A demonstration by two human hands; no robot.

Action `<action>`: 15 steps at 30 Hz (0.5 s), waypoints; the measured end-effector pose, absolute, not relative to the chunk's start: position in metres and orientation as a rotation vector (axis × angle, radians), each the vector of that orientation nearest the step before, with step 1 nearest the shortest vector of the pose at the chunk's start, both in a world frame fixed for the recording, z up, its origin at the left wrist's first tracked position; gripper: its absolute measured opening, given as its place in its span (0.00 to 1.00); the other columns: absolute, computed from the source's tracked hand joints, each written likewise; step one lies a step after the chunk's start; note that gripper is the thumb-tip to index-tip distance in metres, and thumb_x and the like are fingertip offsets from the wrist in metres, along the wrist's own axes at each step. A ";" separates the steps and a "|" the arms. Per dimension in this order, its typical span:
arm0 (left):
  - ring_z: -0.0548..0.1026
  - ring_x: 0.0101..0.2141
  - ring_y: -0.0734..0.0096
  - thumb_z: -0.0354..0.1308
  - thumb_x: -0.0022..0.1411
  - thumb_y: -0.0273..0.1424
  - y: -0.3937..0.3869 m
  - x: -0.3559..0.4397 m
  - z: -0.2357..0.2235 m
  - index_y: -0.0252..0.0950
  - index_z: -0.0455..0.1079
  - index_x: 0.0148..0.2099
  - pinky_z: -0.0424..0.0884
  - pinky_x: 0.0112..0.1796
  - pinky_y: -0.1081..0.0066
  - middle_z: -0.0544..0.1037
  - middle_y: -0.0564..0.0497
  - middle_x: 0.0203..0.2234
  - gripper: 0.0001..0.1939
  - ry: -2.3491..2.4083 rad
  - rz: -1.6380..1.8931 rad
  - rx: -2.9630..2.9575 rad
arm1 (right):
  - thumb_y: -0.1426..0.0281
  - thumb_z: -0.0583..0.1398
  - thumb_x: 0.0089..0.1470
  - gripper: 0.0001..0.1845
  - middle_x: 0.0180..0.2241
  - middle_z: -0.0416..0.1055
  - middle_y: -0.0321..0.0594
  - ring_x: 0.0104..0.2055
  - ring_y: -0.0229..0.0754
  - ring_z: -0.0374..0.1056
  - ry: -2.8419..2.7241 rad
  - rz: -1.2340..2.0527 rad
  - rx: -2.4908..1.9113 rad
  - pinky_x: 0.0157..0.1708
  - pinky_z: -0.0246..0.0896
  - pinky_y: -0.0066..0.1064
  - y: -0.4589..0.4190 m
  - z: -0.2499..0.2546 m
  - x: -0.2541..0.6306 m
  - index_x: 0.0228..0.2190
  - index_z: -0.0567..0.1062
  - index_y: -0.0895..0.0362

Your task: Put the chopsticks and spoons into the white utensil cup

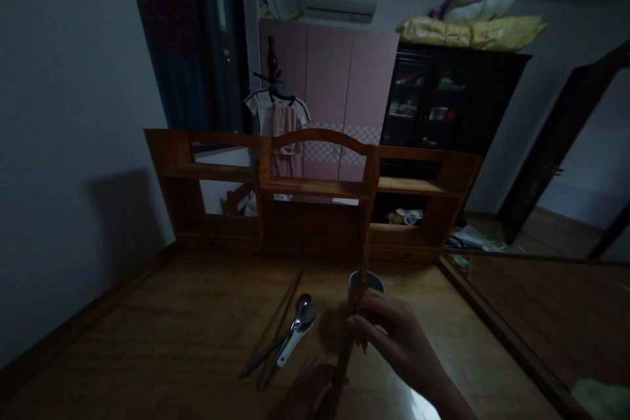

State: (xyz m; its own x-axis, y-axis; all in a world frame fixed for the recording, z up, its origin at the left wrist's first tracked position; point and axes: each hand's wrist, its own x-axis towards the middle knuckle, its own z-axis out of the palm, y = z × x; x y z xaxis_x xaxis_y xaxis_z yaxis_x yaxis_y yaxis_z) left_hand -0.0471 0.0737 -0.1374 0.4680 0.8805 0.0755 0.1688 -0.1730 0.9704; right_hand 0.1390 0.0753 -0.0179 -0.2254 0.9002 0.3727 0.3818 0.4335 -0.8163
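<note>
My right hand (394, 335) pinches a bundle of chopsticks (365, 262) between thumb and fingers, holding it nearly upright. Lower down, my left hand (311, 380) closes around the bottom part of the same bundle; dim light blurs its fingers. How many sticks there are I cannot tell. Behind the right hand stands a cup (375, 282), partly hidden by the hand and the sticks. To the left on the wooden surface lie a metal spoon (302, 303), a white spoon (290, 346) and loose chopsticks (276, 315), with their handles crossing.
A wooden shelf unit (315, 190) rises along the far edge of the wooden surface (197, 315). A raised wooden edge (497, 325) runs down the right side, and a wall (73, 177) stands at left. Farther back are pink cabinets (327, 72) and a dark cabinet (453, 102).
</note>
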 end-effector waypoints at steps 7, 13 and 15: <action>0.69 0.28 0.71 0.47 0.60 0.54 0.082 -0.038 -0.173 0.37 0.73 0.39 0.66 0.29 0.75 0.74 0.51 0.28 0.27 0.966 0.825 1.550 | 0.65 0.60 0.58 0.09 0.31 0.67 0.38 0.31 0.37 0.65 -1.854 0.695 -1.072 0.28 0.60 0.26 0.074 -0.036 0.140 0.30 0.75 0.57; 0.69 0.26 0.73 0.47 0.60 0.55 0.092 -0.036 -0.203 0.36 0.74 0.38 0.67 0.29 0.74 0.76 0.50 0.30 0.28 0.950 0.826 1.581 | 0.66 0.61 0.57 0.08 0.32 0.67 0.37 0.32 0.37 0.66 -1.860 0.691 -1.082 0.29 0.60 0.26 0.074 -0.039 0.142 0.29 0.75 0.57; 0.70 0.26 0.73 0.48 0.61 0.52 0.094 -0.038 -0.206 0.36 0.74 0.38 0.67 0.30 0.75 0.76 0.50 0.31 0.25 0.930 0.809 1.607 | 0.67 0.62 0.56 0.08 0.31 0.67 0.37 0.31 0.36 0.65 -1.867 0.687 -1.077 0.29 0.59 0.26 0.073 -0.039 0.140 0.27 0.74 0.58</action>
